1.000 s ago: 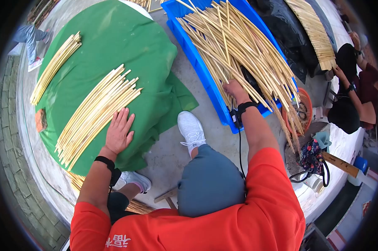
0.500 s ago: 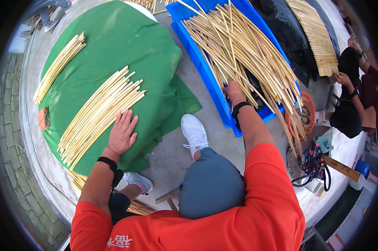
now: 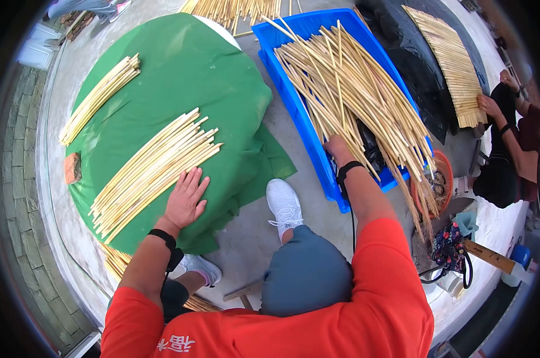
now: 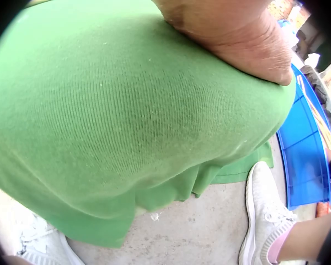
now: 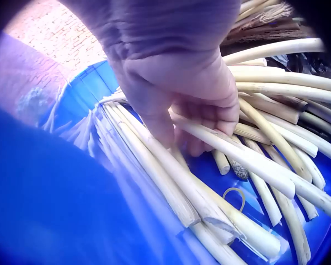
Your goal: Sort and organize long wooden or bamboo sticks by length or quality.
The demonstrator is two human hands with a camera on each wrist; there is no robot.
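Observation:
My left hand [image 3: 187, 198] lies flat on a round table covered with green cloth [image 3: 237, 113]. Its straight fingers reach the near side of a row of pale dried stalks [image 3: 153, 173]. A smaller bundle of stalks [image 3: 101, 98] lies farther left on the cloth. On the right, my right hand [image 3: 339, 150] is down in a blue bin [image 3: 313, 158] heaped with loose stalks [image 3: 365, 89]. Seen from the right wrist, its fingers curl and a stalk [image 5: 237, 157] runs between thumb and fingers. Cut stalk ends lie around that hand, over the bin's blue floor.
A brick [image 3: 73, 168] sits at the cloth's left edge. Beyond the bin, another person's hand [image 3: 489, 106] touches a mat of joined stalks [image 3: 446, 62]. An orange basket [image 3: 442, 182] stands by the bin's near right corner. My white shoe [image 3: 283, 203] is between table and bin.
The head view has shifted, so table and bin sit lower and farther right. My right hand stays among the stalks at the bin's left side. My left hand keeps its place on the cloth.

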